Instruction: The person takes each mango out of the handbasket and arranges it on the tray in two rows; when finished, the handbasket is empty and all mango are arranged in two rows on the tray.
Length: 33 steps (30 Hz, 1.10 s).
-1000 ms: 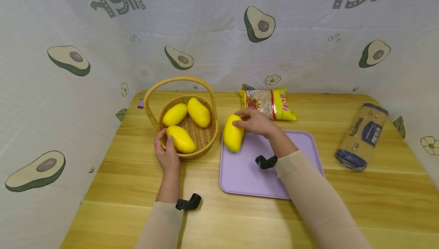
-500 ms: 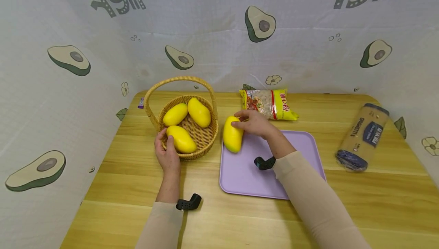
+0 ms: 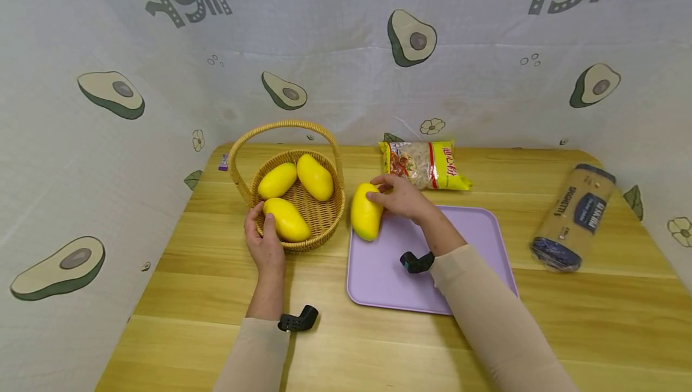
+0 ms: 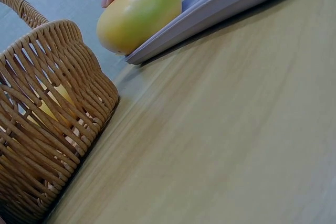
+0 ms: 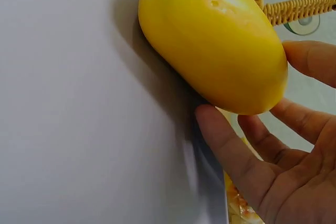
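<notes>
A round wicker basket [image 3: 320, 219] with a tall handle stands on the left of the table, several yellow mangoes inside. My left hand [image 3: 266, 242] reaches over its front left rim and holds the end of the nearest mango [image 3: 289, 221], thumb on the near side and fingertips behind. In the left wrist view the wicker wall covers most of that hand. My right hand [image 3: 402, 197] grips one end of another mango [image 3: 366, 215] between thumb and fingers, seen closely in the right wrist view [image 5: 210, 40]. This mango lies over the left edge of the lilac tray [image 3: 389, 287].
Behind the tray lies a yellow printed food packet [image 3: 418, 164]. A spaghetti pack [image 3: 575, 215] rests on the right side of the table. A small purple item [image 3: 223, 162] sits at the back left, beside the basket. Patterned cloth [image 3: 346, 80] hangs close around the table.
My right hand and its mango have shifted very slightly left and nearer to me. The left hand, the basket and its mangoes have stayed in place.
</notes>
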Each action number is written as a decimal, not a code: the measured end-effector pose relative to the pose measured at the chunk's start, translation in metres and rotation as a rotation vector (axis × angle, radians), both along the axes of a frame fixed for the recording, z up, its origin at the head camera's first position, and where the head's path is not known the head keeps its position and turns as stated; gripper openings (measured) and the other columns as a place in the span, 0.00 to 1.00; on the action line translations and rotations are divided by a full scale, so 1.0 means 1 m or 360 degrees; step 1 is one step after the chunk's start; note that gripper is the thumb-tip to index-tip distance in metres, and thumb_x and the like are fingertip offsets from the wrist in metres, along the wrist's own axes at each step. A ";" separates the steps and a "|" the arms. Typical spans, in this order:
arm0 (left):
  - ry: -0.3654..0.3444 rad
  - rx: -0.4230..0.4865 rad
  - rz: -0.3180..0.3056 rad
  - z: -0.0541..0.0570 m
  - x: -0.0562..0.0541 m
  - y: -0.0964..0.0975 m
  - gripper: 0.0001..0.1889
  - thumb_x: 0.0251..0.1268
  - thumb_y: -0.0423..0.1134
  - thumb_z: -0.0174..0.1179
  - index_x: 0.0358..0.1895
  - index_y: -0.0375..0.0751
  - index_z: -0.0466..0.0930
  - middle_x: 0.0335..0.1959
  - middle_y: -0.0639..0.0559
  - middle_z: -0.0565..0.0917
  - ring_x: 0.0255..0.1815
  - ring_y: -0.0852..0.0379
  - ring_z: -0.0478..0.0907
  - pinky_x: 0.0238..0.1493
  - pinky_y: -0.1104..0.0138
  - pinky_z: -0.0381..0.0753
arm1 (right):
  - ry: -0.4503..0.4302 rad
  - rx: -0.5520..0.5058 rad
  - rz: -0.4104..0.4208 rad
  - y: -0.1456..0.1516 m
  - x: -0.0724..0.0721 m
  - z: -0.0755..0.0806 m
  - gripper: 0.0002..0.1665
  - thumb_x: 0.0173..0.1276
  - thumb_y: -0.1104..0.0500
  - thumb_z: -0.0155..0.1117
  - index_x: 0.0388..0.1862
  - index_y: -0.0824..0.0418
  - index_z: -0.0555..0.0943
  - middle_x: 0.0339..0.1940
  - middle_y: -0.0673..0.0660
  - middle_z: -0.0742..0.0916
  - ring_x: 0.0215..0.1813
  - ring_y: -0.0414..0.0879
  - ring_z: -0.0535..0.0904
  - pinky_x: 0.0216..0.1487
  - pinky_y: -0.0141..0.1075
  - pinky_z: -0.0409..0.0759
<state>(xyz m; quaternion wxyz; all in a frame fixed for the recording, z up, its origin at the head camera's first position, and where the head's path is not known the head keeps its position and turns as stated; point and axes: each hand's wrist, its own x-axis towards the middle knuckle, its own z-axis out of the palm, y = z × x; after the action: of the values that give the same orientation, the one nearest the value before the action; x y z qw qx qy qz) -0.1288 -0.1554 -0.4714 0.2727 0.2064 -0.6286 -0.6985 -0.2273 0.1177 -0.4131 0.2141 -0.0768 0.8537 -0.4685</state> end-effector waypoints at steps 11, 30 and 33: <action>0.0004 0.0014 -0.0016 0.002 0.001 0.001 0.18 0.75 0.37 0.52 0.64 0.38 0.75 0.75 0.46 0.68 0.82 0.51 0.56 0.83 0.55 0.49 | -0.0014 -0.0001 0.0024 0.005 0.001 -0.001 0.33 0.74 0.48 0.64 0.72 0.60 0.70 0.68 0.69 0.74 0.60 0.61 0.78 0.51 0.46 0.88; -0.0001 -0.0001 0.0001 0.002 0.000 0.001 0.18 0.75 0.36 0.52 0.64 0.39 0.76 0.73 0.46 0.70 0.81 0.51 0.57 0.83 0.55 0.50 | 0.0022 0.0016 0.0049 0.003 0.001 -0.004 0.35 0.72 0.47 0.66 0.73 0.58 0.70 0.68 0.67 0.77 0.56 0.58 0.80 0.51 0.44 0.87; 0.0005 -0.0005 0.0002 0.002 0.000 0.001 0.18 0.75 0.36 0.52 0.64 0.39 0.76 0.73 0.46 0.70 0.81 0.51 0.57 0.83 0.56 0.51 | 0.0038 0.0028 0.0060 0.004 0.002 -0.002 0.36 0.72 0.47 0.65 0.74 0.59 0.70 0.68 0.68 0.77 0.57 0.59 0.80 0.52 0.44 0.87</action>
<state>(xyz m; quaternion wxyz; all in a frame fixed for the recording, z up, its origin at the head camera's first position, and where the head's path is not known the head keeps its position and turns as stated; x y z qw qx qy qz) -0.1291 -0.1539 -0.4695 0.2746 0.2053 -0.6291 -0.6977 -0.2256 0.1216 -0.4151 0.2135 -0.0967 0.8586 -0.4560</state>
